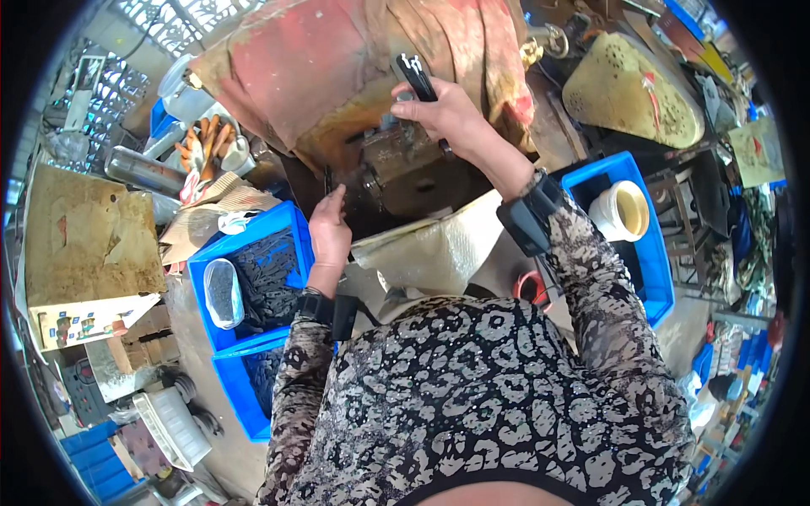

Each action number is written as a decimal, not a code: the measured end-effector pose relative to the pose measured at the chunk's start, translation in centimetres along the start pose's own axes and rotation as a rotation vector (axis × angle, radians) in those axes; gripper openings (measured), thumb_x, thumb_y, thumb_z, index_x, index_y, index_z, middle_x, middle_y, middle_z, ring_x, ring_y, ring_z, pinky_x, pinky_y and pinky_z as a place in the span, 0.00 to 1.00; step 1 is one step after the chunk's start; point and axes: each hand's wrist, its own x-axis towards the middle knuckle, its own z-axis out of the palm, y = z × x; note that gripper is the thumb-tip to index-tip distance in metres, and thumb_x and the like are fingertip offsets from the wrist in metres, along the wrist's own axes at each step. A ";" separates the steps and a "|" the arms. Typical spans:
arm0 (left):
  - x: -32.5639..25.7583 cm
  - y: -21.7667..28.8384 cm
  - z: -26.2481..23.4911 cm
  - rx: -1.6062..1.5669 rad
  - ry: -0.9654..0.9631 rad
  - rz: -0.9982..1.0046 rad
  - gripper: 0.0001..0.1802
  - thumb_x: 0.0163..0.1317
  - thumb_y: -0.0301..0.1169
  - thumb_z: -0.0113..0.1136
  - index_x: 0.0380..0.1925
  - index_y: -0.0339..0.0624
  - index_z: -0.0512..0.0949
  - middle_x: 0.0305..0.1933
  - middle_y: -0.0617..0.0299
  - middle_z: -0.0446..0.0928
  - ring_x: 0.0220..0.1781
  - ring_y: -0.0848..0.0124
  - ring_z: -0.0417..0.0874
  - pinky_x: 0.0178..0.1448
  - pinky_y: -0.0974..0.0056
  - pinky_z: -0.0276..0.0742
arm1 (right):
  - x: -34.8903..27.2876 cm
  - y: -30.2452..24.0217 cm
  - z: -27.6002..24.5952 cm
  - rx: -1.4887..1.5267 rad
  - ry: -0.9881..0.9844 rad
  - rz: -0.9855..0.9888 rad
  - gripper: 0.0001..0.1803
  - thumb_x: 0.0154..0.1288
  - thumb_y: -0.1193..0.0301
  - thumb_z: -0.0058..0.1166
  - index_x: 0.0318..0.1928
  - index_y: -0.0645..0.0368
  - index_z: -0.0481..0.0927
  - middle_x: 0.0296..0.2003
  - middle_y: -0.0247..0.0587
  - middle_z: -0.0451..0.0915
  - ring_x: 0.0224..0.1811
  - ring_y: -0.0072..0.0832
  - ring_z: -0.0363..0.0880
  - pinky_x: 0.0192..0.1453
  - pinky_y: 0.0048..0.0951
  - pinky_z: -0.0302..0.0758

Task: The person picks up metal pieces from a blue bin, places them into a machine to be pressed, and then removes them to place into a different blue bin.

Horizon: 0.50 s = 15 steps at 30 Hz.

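Note:
My right hand [451, 118] is closed around a bundle of slim black strips [415, 78] with bright, shiny ends, raised over a worn metal machine part [413, 173]. Left of that part, my left hand [330, 232] pinches a thin dark strip [328, 179], which points upward. Beside my left wrist, a blue bin [201, 291] contains many loose dark strips [266, 278] and an oval pale container [222, 293]. A stained red-and-brown cloth [312, 76] drapes over the machine behind both hands.
To my right stands another blue bin [662, 278] with a cream tub [623, 211]. A second blue bin [240, 396] adjoins the left one. Orange-stained gloves [211, 148] lie at the far left. A pale sheet [439, 253] hangs between me and the machine.

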 end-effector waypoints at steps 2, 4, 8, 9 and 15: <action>-0.2 0.3 0.4 -0.062 -0.035 -0.046 0.29 0.52 0.09 0.44 0.53 0.40 0.79 0.47 0.49 0.81 0.43 0.61 0.84 0.44 0.62 0.82 | 2.1 -0.5 -0.9 0.214 -0.061 0.115 0.14 0.60 0.71 0.66 0.46 0.56 0.80 0.21 0.19 0.69 0.17 0.09 0.57 0.20 0.17 0.49; -0.1 0.3 0.3 -0.020 -0.018 -0.045 0.28 0.52 0.09 0.44 0.52 0.40 0.79 0.47 0.49 0.81 0.43 0.61 0.84 0.45 0.62 0.82 | 4.3 -0.4 -0.5 0.227 -0.102 0.096 0.13 0.60 0.72 0.65 0.46 0.56 0.80 0.21 0.18 0.67 0.17 0.09 0.55 0.20 0.18 0.48; -0.2 0.9 0.5 0.062 -0.017 0.032 0.27 0.50 0.10 0.47 0.49 0.41 0.80 0.47 0.50 0.81 0.45 0.58 0.82 0.49 0.61 0.80 | 7.2 -0.3 -1.2 0.250 -0.099 0.102 0.14 0.60 0.74 0.63 0.47 0.56 0.79 0.20 0.18 0.65 0.16 0.09 0.54 0.19 0.18 0.47; -0.2 1.0 0.5 0.099 -0.030 0.043 0.26 0.48 0.11 0.49 0.48 0.41 0.80 0.47 0.51 0.81 0.47 0.56 0.81 0.52 0.59 0.79 | 7.7 -0.3 -1.2 0.257 -0.100 0.114 0.14 0.60 0.75 0.63 0.47 0.56 0.79 0.20 0.19 0.66 0.16 0.10 0.55 0.18 0.19 0.48; 0.0 2.1 0.3 0.165 -0.089 0.029 0.24 0.47 0.13 0.51 0.46 0.42 0.81 0.46 0.52 0.81 0.49 0.53 0.80 0.56 0.56 0.77 | 9.4 -0.3 -1.0 0.240 -0.078 0.131 0.13 0.62 0.75 0.61 0.48 0.55 0.78 0.21 0.17 0.66 0.16 0.09 0.54 0.19 0.18 0.47</action>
